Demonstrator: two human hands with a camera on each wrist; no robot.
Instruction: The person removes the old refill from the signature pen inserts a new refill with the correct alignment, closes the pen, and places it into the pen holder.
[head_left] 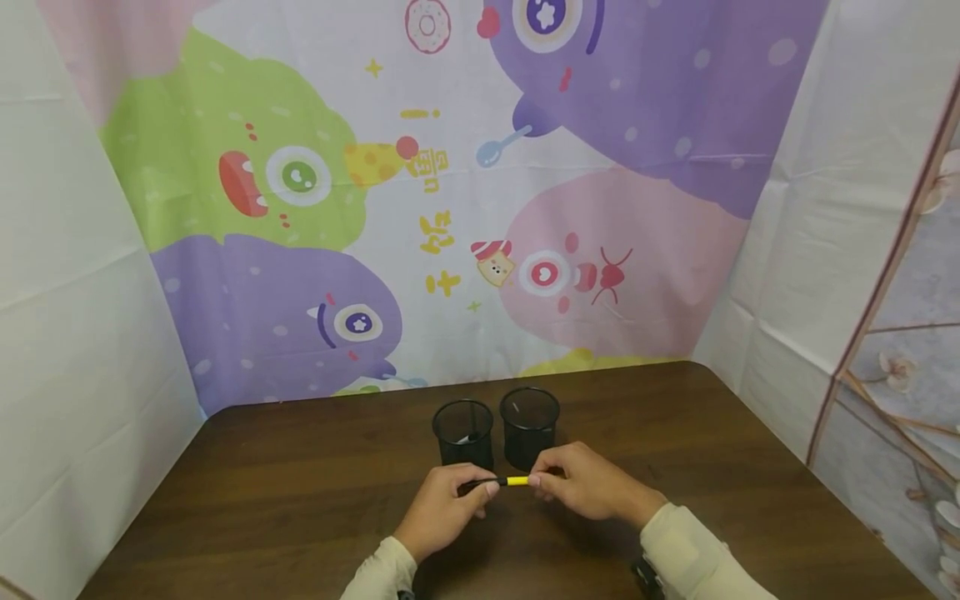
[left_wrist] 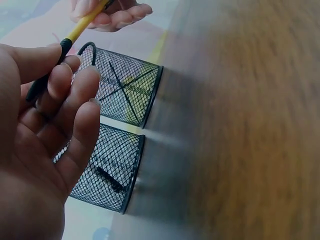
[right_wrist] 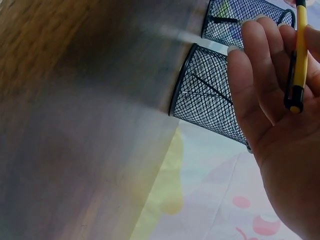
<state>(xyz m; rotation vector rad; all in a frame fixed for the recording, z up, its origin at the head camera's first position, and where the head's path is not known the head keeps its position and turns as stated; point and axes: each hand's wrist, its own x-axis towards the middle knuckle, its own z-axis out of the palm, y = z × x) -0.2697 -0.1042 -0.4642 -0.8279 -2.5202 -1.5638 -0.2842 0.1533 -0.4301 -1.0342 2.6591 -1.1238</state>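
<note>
Over the table, in front of two black mesh cups, both hands hold a yellow and black pen [head_left: 517, 481] lying roughly level. My left hand [head_left: 448, 502] pinches its black tapered end between thumb and fingers. The yellow end is gripped by my right hand [head_left: 588, 486]. In the right wrist view the pen [right_wrist: 300, 60] shows a black clip and a black end with a yellow button. Behind the left hand stands the left mesh cup [left_wrist: 127, 172], a short black piece visible through its mesh. Thin dark lines cross inside the right mesh cup [right_wrist: 205, 87].
The cups stand upright side by side on a dark brown wooden table [head_left: 300, 475]. A cloth backdrop [head_left: 442, 350] with cartoon monsters hangs behind the table's far edge. White cloth [head_left: 75, 292] hangs at the left, and a flower-patterned panel [head_left: 892, 400] is at the right.
</note>
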